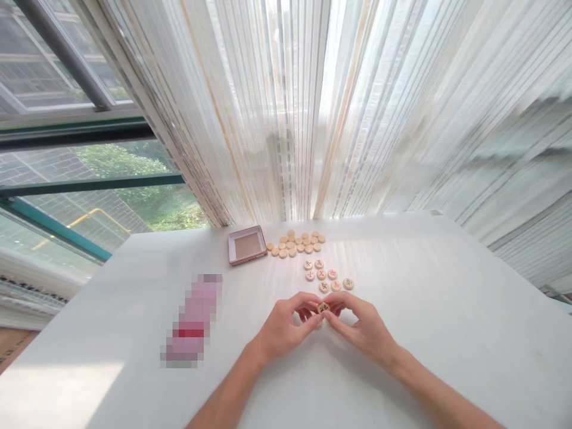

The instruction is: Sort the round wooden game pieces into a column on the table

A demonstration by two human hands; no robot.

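Observation:
Between the fingertips of my left hand point(288, 325) and my right hand point(360, 325) is a round wooden Chinese chess piece point(323, 308) with a black character facing up. Both hands are closed in a pinch on it, just above the table. Part of another pale piece point(316, 322) shows beneath the fingers; how it is held, if at all, is hidden. Just beyond my hands lie several face-up pieces point(321, 274) with red or black characters. Farther back, several plain-topped pieces point(292, 244) form a loose cluster.
A shallow open box point(230, 253) stands left of the plain-topped pieces. A pixelated pinkish object point(196, 316) lies on the left of the white table point(447, 286). Striped sheer curtains point(286, 119) hang along the far edge, and a window point(89, 179) is at the left.

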